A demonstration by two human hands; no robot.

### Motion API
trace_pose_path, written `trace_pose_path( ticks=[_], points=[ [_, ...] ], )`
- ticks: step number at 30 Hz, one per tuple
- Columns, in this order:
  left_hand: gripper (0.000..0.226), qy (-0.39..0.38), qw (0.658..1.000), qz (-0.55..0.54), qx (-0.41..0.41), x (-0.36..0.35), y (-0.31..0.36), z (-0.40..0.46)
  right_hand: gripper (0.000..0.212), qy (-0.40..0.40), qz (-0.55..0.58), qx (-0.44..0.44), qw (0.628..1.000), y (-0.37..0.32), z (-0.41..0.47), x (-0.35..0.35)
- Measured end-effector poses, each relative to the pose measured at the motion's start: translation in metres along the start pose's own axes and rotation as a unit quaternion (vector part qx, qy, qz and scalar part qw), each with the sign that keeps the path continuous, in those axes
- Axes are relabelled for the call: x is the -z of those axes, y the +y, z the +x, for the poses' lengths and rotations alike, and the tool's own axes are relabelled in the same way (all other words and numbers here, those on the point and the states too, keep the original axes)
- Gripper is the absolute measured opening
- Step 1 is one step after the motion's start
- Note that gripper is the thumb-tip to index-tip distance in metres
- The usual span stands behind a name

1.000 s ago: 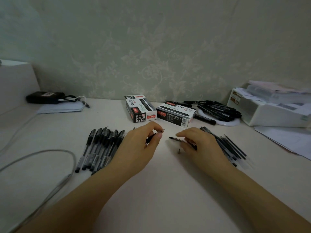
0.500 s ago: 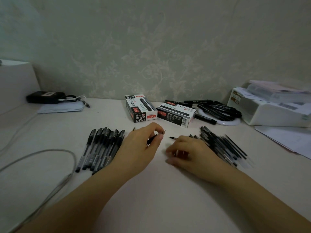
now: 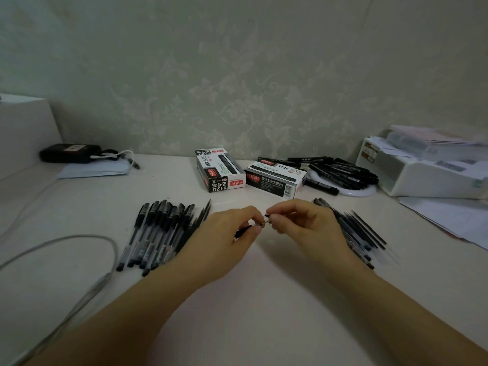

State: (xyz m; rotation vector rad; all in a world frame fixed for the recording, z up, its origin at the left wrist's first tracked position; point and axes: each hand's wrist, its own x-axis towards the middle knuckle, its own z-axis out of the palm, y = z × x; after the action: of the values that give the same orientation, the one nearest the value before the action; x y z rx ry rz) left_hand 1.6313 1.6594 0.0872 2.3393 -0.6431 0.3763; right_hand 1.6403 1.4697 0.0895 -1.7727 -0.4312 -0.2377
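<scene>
My left hand (image 3: 224,241) pinches a thin black pen part (image 3: 243,231), its tip pointing right. My right hand (image 3: 306,225) pinches a tiny black piece (image 3: 268,215) right at that tip, fingertips of both hands almost touching above the white table (image 3: 250,313). A row of several capped black pens (image 3: 158,233) lies left of my left hand. A pile of loose pen refills and barrels (image 3: 361,233) lies right of my right hand, partly hidden by it.
Two black-and-white pen boxes (image 3: 220,170) (image 3: 277,178) stand behind my hands. Black markers (image 3: 343,173) lie heaped on a white plate. A white printer (image 3: 427,170) and papers (image 3: 454,220) sit at right. A grey cable (image 3: 79,241) loops at left, a black device (image 3: 68,153) far left.
My right hand has lifted off the table with a small piece and moved left and up to meet the tip of the part in my left hand.
</scene>
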Motion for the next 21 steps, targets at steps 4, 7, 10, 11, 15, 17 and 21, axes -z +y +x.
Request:
trace_pose_path(
  ticks=[4, 7, 10, 11, 15, 17, 21],
  points=[
    [0.011, -0.02, 1.0, 0.002, -0.012, 0.0021, 0.0023, -0.001, 0.02, -0.023, 0.006, 0.002, 1.0, 0.0002, -0.0012, -0.0032],
    [0.011, -0.02, 1.0, -0.011, -0.003, 0.0019, 0.003, -0.0004, 0.022, -0.033, 0.012, 0.001, 0.999, 0.0001, 0.0001, -0.0006],
    [0.009, -0.011, 1.0, -0.022, 0.005, 0.0014, 0.0028, -0.0005, 0.023, -0.046, 0.005, -0.002, 0.999, -0.0005, -0.0004, 0.0],
    [0.009, -0.008, 1.0, -0.023, 0.003, 0.0017, 0.0028, -0.0007, 0.022, -0.048, 0.007, -0.005, 0.999, -0.0009, -0.0006, 0.0],
    [0.008, 0.009, 1.0, -0.016, -0.003, 0.0039, 0.0025, 0.0003, 0.02, -0.027, -0.014, 0.009, 0.999, -0.0009, 0.0009, 0.0036],
    [0.008, 0.012, 1.0, -0.008, -0.006, 0.0044, 0.0022, 0.0003, 0.019, -0.027, -0.021, 0.011, 0.999, -0.0007, 0.0017, 0.0049],
    [0.006, -0.007, 1.0, -0.01, -0.007, 0.0032, 0.0033, -0.0006, 0.019, -0.055, -0.017, -0.001, 0.998, -0.0002, -0.0008, 0.001]
  ],
)
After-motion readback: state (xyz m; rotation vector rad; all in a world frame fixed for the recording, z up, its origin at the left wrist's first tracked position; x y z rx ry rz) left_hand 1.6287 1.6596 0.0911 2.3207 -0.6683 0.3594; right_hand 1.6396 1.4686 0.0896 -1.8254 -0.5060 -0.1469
